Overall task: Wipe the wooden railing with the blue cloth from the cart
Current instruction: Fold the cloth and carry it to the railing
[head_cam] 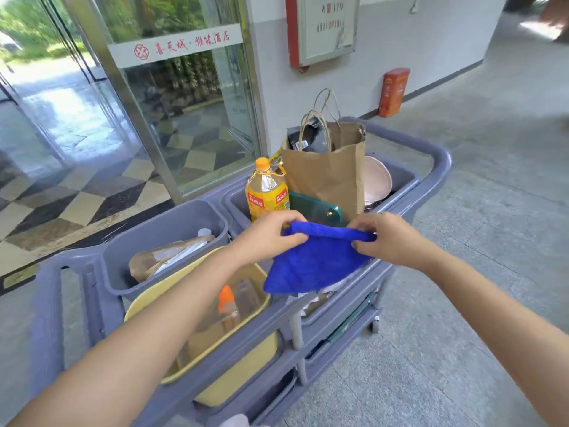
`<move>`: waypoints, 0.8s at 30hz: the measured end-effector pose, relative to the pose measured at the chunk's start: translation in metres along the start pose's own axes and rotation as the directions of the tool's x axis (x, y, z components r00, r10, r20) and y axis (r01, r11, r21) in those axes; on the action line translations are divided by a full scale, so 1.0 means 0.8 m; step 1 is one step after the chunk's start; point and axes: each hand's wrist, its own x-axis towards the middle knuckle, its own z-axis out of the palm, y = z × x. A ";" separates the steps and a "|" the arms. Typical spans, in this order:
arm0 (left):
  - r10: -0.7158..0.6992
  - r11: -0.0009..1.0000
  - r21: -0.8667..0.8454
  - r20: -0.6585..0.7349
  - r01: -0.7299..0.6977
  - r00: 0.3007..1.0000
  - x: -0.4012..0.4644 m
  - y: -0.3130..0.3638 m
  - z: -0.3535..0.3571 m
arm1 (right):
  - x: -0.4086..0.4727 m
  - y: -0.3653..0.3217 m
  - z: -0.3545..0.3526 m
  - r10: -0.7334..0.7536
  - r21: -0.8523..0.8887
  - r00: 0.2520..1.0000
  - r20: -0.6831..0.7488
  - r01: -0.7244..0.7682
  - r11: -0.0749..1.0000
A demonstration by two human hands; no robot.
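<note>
The fingers of the left hand [271, 232] and the right hand [385, 238] are pinched shut on the top edge of the blue cloth [317, 260], which hangs between them at mid-frame above the cart [437, 161]. Best to fold it into a flat pad before walking off; no wooden railing shows. Behind stands a paper bag [326, 177] of dark items beside an orange bottle [266, 192]; lower left, a yellow bin [234, 383] holds spray bottles, and a grey bin [166, 229] holds wrapped paper goods.

Bottle [266, 190] left of paper bag [328, 171] – both in cart [437, 158]; cloth [317, 260] nearer
</note>
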 end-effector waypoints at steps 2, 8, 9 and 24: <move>0.070 0.997 0.025 0.101 -0.073 0.992 0.035 0.034 0.002 | -0.024 0.010 -0.044 0.070 0.022 0.996 -0.055 -0.069 0.997; 0.361 0.928 -0.004 0.267 -0.374 0.894 0.110 0.180 0.074 | -0.162 0.050 -0.153 0.309 0.017 0.908 -0.284 -0.318 0.948; 0.399 0.913 -0.035 0.284 -0.407 0.872 0.117 0.207 0.092 | -0.193 0.054 -0.168 0.359 0.034 0.872 -0.333 -0.369 0.929; 0.829 0.319 -0.551 0.556 -0.771 -0.054 -0.031 0.523 0.390 | -0.634 -0.085 -0.105 0.653 0.402 -0.117 -0.748 -0.863 0.306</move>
